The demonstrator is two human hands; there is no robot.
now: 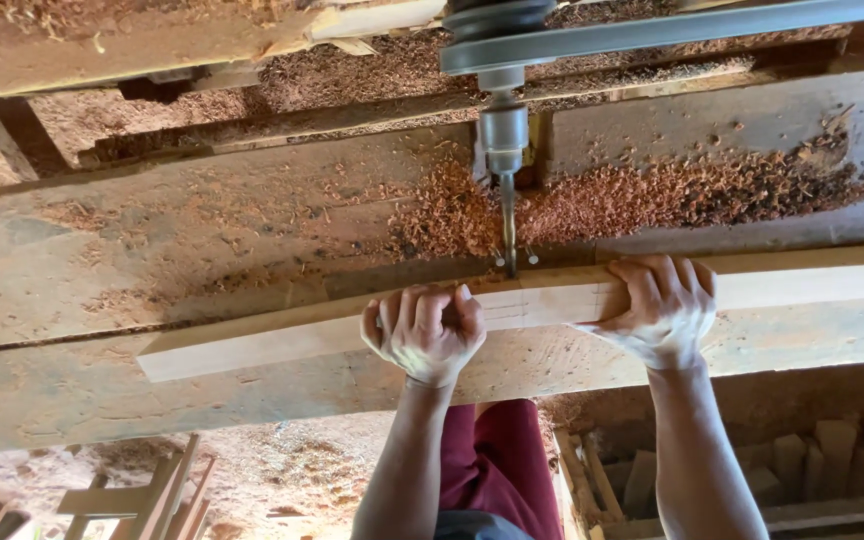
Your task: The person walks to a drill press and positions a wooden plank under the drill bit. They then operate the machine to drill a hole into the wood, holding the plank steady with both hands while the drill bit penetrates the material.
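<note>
On the sawdust-strewn bench (152, 240), a long pale wooden rail (282, 335) lies flat under the drill bit (508, 225). Left hand (424, 332) is wrapped tight round the rail; right hand (660, 308) clamps it just past the bit. Stiff, fairly light by the look, dusty so maybe slippery. Best hold: both sides of the bit, as now.

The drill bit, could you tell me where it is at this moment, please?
In the head view the drill bit hangs just right of centre, its tip at the far edge of the wooden plank, between the left hand and right hand.
</note>
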